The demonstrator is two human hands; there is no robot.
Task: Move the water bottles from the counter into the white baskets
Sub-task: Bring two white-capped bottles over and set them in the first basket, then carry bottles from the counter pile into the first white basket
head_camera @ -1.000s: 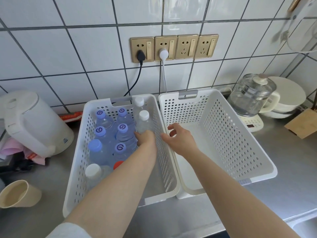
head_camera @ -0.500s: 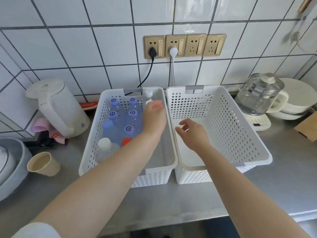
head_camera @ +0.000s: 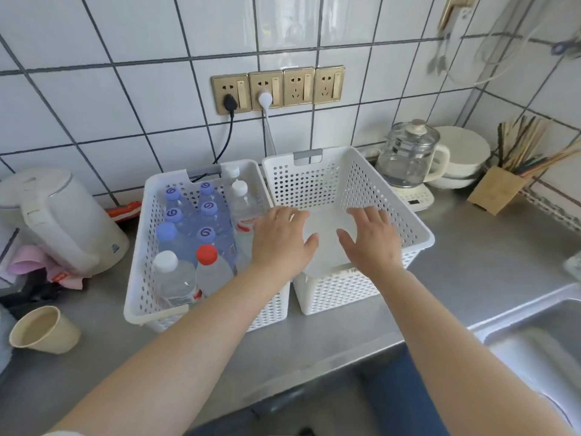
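Two white perforated plastic baskets sit side by side on the stainless steel counter (head_camera: 471, 247), right up against the white tiled wall. The left white basket (head_camera: 138, 278) is packed with clear plastic water bottles (head_camera: 191, 221), all standing upright: most have purple-blue caps, a few have white caps, and one red-capped bottle (head_camera: 211, 272) is near the front beside a white-capped one. The right white basket (head_camera: 418, 228) has no bottles in it that I can see, just its bare floor.

Both hands are palm down with fingers straight and a bit spread, holding nothing. The left hand (head_camera: 281, 239) hovers over the rims where the two baskets meet; can't tell if it actually touches them. The right hand (head_camera: 372, 237) is over the inside of the right basket.

Other stuff: a white electric kettle (head_camera: 59, 221) to the left, a beige paper cup (head_camera: 44, 330) lying near the front edge, a glass kettle on a white base (head_camera: 408, 155) to the right, and a row of gold wall sockets (head_camera: 278, 88) with a black and a white plug in them.
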